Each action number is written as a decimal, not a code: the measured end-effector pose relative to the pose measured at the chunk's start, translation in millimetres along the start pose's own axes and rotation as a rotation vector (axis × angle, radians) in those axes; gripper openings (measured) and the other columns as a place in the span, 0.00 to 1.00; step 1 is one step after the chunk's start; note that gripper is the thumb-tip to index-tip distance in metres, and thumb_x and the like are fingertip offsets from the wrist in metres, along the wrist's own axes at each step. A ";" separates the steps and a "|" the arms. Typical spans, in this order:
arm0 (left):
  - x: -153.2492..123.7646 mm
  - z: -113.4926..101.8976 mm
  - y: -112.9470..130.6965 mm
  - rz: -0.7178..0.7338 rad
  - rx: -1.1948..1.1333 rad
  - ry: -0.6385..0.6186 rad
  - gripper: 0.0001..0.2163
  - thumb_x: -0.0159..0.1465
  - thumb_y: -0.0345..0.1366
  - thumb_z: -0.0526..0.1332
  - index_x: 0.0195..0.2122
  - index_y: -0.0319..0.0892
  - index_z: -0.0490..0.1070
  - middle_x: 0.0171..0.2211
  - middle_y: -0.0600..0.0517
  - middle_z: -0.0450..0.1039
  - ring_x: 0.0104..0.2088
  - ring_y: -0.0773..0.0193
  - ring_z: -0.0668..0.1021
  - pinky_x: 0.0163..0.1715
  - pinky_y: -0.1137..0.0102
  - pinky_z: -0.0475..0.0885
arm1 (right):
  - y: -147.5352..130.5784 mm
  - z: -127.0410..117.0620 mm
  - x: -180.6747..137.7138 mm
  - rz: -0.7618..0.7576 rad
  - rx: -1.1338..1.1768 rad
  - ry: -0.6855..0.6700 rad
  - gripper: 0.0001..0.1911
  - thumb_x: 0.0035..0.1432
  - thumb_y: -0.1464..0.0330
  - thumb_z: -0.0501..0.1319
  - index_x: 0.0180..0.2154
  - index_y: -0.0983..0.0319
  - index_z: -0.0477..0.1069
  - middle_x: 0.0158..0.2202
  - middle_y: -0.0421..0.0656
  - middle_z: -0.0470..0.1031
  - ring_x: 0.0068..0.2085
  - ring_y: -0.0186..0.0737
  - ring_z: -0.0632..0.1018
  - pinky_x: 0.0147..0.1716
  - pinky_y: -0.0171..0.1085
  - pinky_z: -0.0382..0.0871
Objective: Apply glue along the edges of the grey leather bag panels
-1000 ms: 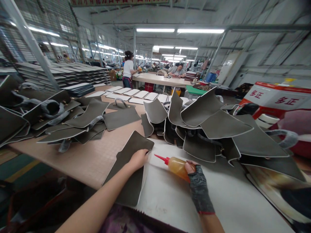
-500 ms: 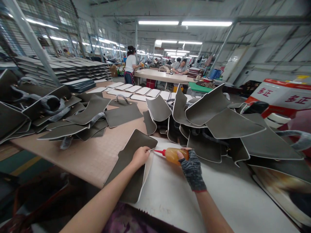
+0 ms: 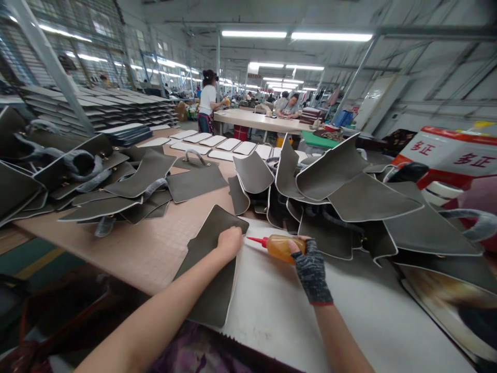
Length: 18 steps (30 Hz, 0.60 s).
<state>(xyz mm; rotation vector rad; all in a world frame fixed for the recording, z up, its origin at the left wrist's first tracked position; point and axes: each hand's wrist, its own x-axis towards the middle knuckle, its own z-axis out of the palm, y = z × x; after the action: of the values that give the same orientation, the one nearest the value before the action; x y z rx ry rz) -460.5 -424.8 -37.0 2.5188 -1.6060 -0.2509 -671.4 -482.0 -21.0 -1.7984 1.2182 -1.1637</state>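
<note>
A flat grey leather panel (image 3: 212,259) with a white edge lies in front of me, half on the white board (image 3: 272,311). My left hand (image 3: 230,241) rests on the panel's right edge near its top, fingers curled down onto it. My right hand (image 3: 306,264), in a dark fingerless glove, is wrapped round an amber glue bottle (image 3: 281,246). The bottle lies nearly level, and its red nozzle (image 3: 256,240) points left toward my left hand, just short of the panel's edge.
A heap of curled grey panels (image 3: 334,197) rises right behind the bottle. More grey pieces and handles (image 3: 97,181) cover the brown table at left. White-edged pieces (image 3: 217,145) lie in rows further back. A red and white box (image 3: 450,155) stands at right. Other people work at a far table (image 3: 264,122).
My right hand has brought the bottle up and left, its nozzle now close to the panel's edge. My left hand has stayed on the panel, shifting slightly.
</note>
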 end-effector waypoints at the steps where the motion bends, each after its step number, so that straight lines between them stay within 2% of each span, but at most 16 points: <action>1: 1.1 0.2 -0.1 -0.007 -0.003 0.000 0.13 0.61 0.33 0.46 0.37 0.37 0.70 0.38 0.43 0.71 0.39 0.57 0.74 0.38 0.66 0.68 | -0.5 2.6 0.5 -0.021 -0.007 -0.005 0.20 0.48 0.53 0.56 0.36 0.62 0.64 0.33 0.44 0.68 0.33 0.42 0.70 0.37 0.42 0.64; 7: 8.5 -0.6 -1.2 -0.044 -0.030 -0.027 0.13 0.59 0.33 0.47 0.35 0.37 0.70 0.37 0.43 0.73 0.38 0.57 0.75 0.36 0.68 0.69 | 2.2 13.1 5.2 -0.149 -0.045 -0.009 0.18 0.50 0.55 0.56 0.37 0.62 0.64 0.34 0.44 0.68 0.35 0.42 0.70 0.38 0.43 0.64; 12: 9.1 -2.0 -1.0 -0.058 -0.053 -0.037 0.12 0.59 0.34 0.48 0.35 0.39 0.71 0.37 0.44 0.73 0.38 0.57 0.75 0.36 0.67 0.69 | 7.5 19.2 11.7 -0.185 -0.056 -0.002 0.17 0.50 0.57 0.57 0.37 0.61 0.63 0.35 0.44 0.68 0.35 0.42 0.70 0.39 0.44 0.64; 18: 9.5 -5.2 -1.9 -0.059 -0.078 -0.058 0.13 0.58 0.35 0.49 0.34 0.40 0.72 0.36 0.45 0.74 0.38 0.58 0.75 0.36 0.69 0.69 | 1.0 21.1 14.1 -0.246 -0.072 -0.034 0.17 0.51 0.56 0.57 0.37 0.61 0.64 0.35 0.47 0.68 0.35 0.45 0.70 0.38 0.44 0.63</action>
<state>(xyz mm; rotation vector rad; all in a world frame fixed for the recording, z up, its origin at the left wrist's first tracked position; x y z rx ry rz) -453.8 -432.5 -32.9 2.5241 -1.5128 -0.3894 -649.9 -494.7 -25.7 -2.0593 1.0530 -1.2313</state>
